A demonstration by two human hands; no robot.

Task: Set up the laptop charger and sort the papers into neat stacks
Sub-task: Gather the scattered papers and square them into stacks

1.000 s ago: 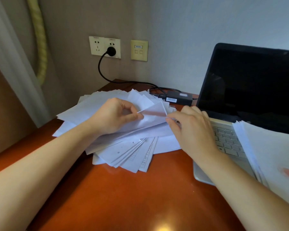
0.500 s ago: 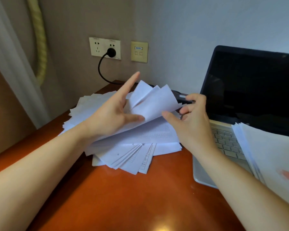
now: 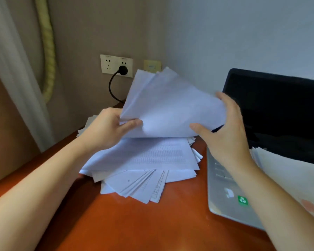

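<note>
Both hands busy: left hand (image 3: 107,131) pinches the left edge of a lifted sheaf (image 3: 170,109), right hand (image 3: 225,131) clasps its right edge, centre frame. Likely squaring it clear of the fanned pile (image 3: 143,160) below on the worktop (image 3: 152,223). Open laptop (image 3: 279,115) at right, with another stack (image 3: 288,174) on its keyboard. Charger plug (image 3: 122,70) is in the wall socket (image 3: 116,65), upper left.

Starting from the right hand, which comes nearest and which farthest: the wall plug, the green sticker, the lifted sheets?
1. lifted sheets, held in the right hand itself.
2. green sticker, on the laptop below.
3. wall plug, far left on the wall.
</note>
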